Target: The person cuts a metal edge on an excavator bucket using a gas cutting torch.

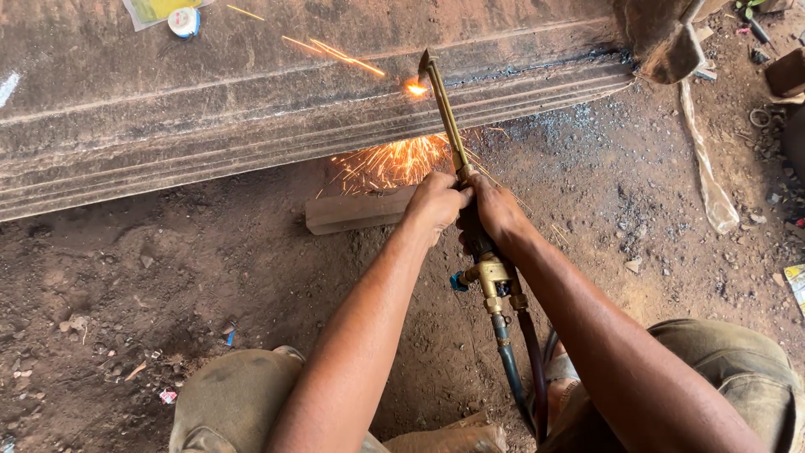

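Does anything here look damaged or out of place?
Yes. Sparks spray below the steel plate where the cutting torch, gripped by the left hand and right hand, burns a dark cut. A crumpled packet lies on the plate.

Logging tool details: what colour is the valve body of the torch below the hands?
Brass-gold, with a small blue knob on its side; the valve body shows best in the head view.

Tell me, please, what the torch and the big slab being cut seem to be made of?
The torch looks like brass: yellow metal tubes and valve block, dulled. The slab looks like steel or iron, rusty brown and rough, throwing orange sparks at the cut. Both hands, left hand and right hand, grip the torch.
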